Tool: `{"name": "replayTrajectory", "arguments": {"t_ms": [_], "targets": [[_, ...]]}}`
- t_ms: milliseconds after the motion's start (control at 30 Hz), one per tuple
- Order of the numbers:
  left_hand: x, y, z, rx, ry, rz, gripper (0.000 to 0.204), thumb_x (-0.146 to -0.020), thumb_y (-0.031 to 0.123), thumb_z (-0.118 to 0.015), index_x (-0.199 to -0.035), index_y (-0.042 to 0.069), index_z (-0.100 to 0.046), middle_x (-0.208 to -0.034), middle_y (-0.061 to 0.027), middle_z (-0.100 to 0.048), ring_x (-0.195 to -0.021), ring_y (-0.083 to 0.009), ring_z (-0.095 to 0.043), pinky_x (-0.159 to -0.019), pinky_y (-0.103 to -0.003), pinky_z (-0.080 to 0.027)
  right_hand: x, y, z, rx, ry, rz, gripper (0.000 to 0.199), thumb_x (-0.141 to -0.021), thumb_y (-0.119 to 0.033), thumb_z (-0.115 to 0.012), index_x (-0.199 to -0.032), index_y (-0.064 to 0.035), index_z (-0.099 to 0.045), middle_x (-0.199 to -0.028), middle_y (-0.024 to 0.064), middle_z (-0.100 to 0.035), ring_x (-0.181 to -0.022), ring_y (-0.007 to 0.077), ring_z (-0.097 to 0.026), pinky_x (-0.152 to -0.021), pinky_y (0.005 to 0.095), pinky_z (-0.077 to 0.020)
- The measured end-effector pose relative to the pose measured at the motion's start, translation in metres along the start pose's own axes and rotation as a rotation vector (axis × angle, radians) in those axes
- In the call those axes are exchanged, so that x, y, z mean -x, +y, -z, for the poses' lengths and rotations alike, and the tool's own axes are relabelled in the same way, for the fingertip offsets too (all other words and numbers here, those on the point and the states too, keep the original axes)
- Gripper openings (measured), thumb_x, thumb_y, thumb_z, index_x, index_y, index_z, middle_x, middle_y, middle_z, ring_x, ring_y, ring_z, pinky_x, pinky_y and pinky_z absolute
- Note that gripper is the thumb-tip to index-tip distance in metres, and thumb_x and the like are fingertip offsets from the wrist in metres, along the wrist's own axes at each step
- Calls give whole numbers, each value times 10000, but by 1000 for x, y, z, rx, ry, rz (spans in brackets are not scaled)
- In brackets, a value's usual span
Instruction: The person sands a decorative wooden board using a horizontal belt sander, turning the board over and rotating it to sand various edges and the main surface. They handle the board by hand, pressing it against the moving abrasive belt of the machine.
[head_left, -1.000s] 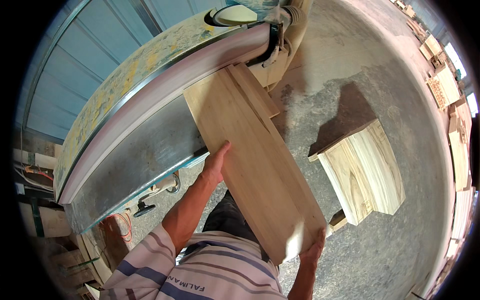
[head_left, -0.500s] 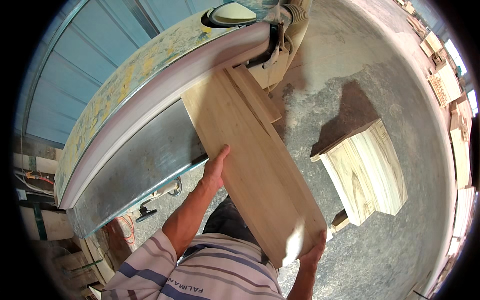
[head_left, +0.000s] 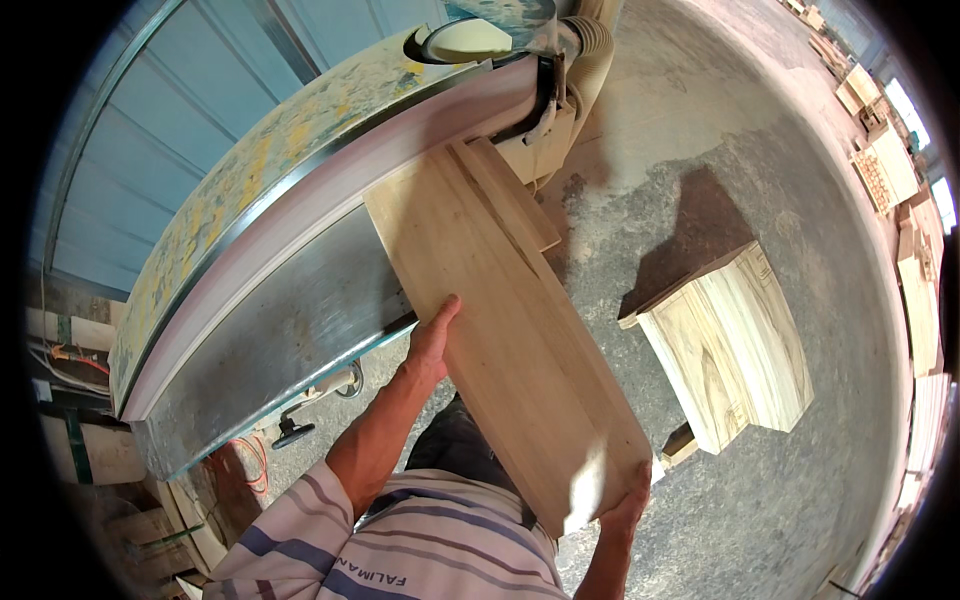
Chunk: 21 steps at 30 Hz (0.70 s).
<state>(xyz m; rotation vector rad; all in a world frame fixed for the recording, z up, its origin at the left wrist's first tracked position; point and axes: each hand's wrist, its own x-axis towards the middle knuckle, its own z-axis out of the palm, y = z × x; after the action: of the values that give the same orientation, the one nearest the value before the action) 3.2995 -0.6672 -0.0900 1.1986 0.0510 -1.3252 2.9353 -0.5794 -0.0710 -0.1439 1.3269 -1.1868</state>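
Note:
A long wooden board (head_left: 510,350) slants from the belt sander's pinkish sanding belt (head_left: 300,235) down toward my waist. Its far end meets the belt and lies over the grey metal table (head_left: 290,300). My left hand (head_left: 432,340) grips the board's left edge near the middle, thumb on top and the fingers hidden beneath. At the near right corner my right hand (head_left: 628,500) is closed around the end, its fingers partly out of sight. A smaller wooden piece (head_left: 510,190) sits against the board's far right side.
Right of me, a stack of pale boards (head_left: 735,345) stands above the concrete floor (head_left: 820,240). A ribbed hose (head_left: 590,60) runs down at the machine's far end. A handwheel (head_left: 292,433) juts out below the metal table. More wood piles (head_left: 885,165) line the far right.
The view has shifted very slightly. Both hands keep their grip, and the board stays almost exactly where it was against the belt.

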Motion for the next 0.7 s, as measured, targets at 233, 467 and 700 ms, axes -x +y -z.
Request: {"name": "replayTrajectory", "arguments": {"t_ms": [233,467,700], "targets": [[-10,-5,9,-35,37,4,682,-737,364,-741,-1238,-2,-459,-1196,-126,-532,-1079,-269,-528,-892,-439,-454,-2,3,7,42,-6,38,552,-879,-385,-536,-1230,35,-464,-1151,150,-552,-1022,263,-567,-873,370,-487],[-7,-2,8,-96,79,21,626,-756,368,-728,-1228,43,-476,-1185,-92,-542,-1089,-249,-518,-899,-429,-445,-4,5,13,-2,-106,36,476,-898,-341,-517,-1239,-12,-478,-1171,115,-542,-1059,240,-537,-919,374,-453],[9,-30,9,-92,72,13,609,-764,360,-724,-1214,31,-479,-1160,-90,-552,-1058,-237,-540,-877,-403,-464,14,-8,22,71,-129,118,549,-905,-388,-503,-1246,40,-453,-1197,153,-527,-1049,250,-549,-891,367,-467]]}}
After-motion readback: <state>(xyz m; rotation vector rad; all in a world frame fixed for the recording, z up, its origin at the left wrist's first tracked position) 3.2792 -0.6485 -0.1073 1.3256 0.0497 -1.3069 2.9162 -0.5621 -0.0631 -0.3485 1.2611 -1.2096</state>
